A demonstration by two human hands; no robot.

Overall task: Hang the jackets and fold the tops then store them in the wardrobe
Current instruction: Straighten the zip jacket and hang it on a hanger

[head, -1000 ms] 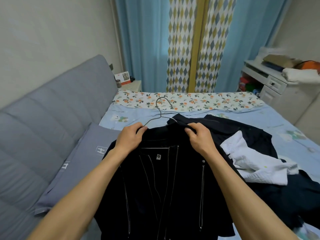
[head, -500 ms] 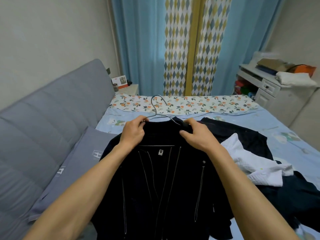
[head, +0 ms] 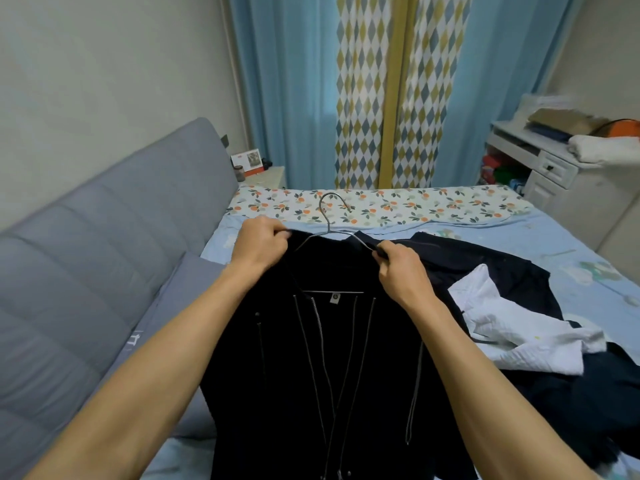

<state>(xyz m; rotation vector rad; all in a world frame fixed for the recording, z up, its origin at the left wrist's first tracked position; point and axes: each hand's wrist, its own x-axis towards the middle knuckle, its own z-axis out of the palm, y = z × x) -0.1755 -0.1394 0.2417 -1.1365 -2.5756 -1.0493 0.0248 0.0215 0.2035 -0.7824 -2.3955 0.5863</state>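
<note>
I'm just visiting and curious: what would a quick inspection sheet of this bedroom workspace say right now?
Surface: bed with a light blue sheet and a floral strip at its far edge.
Job's things: black jacket on a wire hanger; white top crumpled on dark clothes.
Clutter: folded items on the white desk.
Grippers: left hand and right hand each pinch a jacket shoulder.
Cables: nothing seen.
Surroundings: grey sofa, blue curtains.
</note>
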